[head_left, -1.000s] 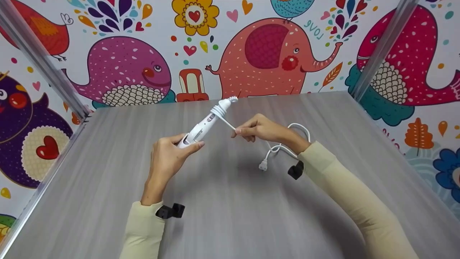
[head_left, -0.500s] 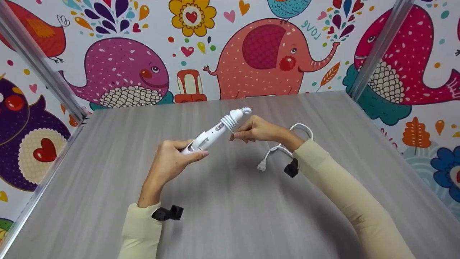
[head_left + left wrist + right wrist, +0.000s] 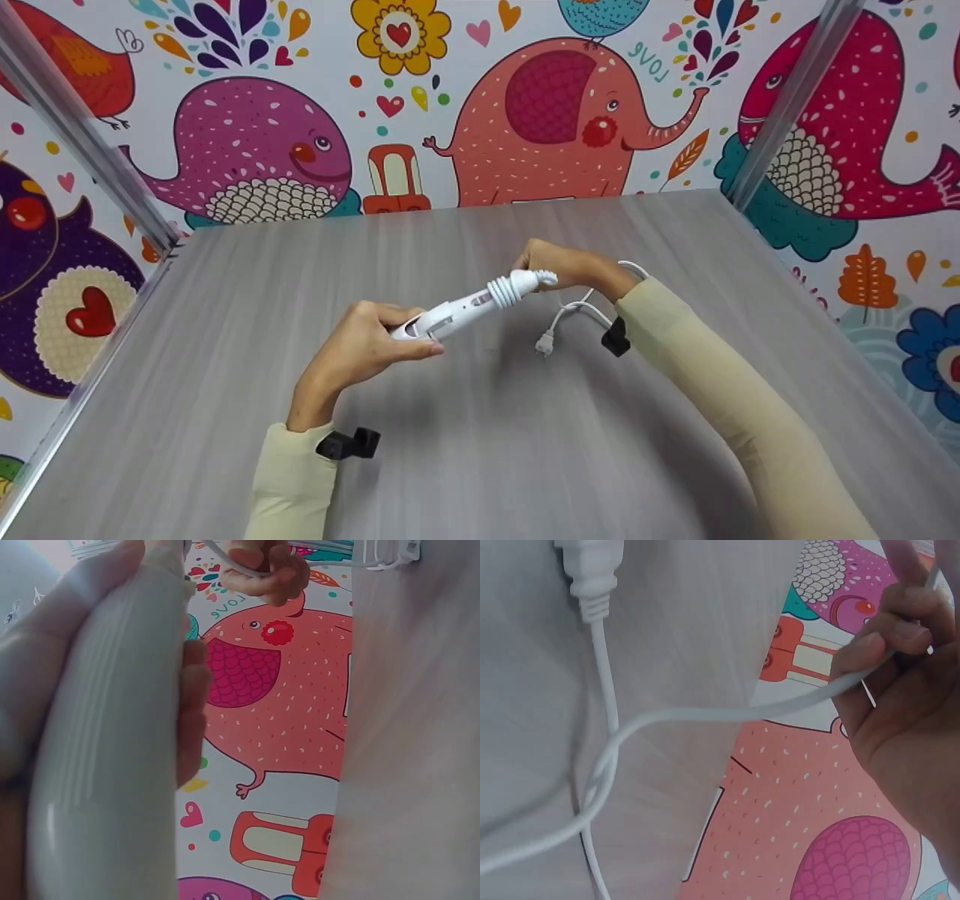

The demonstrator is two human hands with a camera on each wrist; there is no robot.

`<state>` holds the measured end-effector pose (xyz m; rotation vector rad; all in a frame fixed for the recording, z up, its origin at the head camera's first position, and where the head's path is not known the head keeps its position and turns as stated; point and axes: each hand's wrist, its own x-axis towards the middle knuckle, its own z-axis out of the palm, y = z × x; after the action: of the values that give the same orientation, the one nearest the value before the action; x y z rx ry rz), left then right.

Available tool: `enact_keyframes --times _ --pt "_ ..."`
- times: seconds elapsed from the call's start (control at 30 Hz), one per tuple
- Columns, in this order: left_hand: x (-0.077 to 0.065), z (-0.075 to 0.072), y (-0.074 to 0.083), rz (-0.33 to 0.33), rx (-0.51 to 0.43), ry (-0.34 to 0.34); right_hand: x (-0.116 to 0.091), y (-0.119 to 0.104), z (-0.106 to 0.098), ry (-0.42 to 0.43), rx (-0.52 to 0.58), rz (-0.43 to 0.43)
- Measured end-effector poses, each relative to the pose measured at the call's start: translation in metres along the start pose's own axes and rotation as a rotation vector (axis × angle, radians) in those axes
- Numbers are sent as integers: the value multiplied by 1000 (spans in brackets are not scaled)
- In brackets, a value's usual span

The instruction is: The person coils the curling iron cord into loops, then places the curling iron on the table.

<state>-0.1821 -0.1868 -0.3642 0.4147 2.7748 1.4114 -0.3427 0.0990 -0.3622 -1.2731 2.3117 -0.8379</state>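
Both hands work on a white curling iron (image 3: 469,307) held above the grey table (image 3: 225,315). From the head view, the left hand (image 3: 367,349) grips the wand's lower end, fingers and thumb curled round it, while the right hand (image 3: 566,266) sits just behind the cord end of the wand, closed on the white cable (image 3: 581,307). Several turns of cable already sit wound round the wand near that end — the loose remainder trails toward the person, and the plug (image 3: 545,345) lies on the table just beside the right wrist, so a good length looks left to wind.

Left wrist view: fingers (image 3: 191,720) wrap the pale wand body (image 3: 105,765), filling the frame.

Right wrist view: the right hand's fingers (image 3: 885,637) pinch the cable (image 3: 727,714) — beyond it a slack loop crosses itself on the table, with the plug (image 3: 591,566) at the far end.
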Motion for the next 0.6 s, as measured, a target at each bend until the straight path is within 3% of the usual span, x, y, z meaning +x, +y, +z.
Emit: enact_keyframes --times 0.13,0.3,0.6 --pt "0 4 1 35 29 -63 4 -7 -4 -96 -34 124" --pt "2 12 3 28 101 -115 7 -16 -7 -187 -126 167" --pt "3 22 6 13 202 -121 8 -31 -8 -136 -226 155"
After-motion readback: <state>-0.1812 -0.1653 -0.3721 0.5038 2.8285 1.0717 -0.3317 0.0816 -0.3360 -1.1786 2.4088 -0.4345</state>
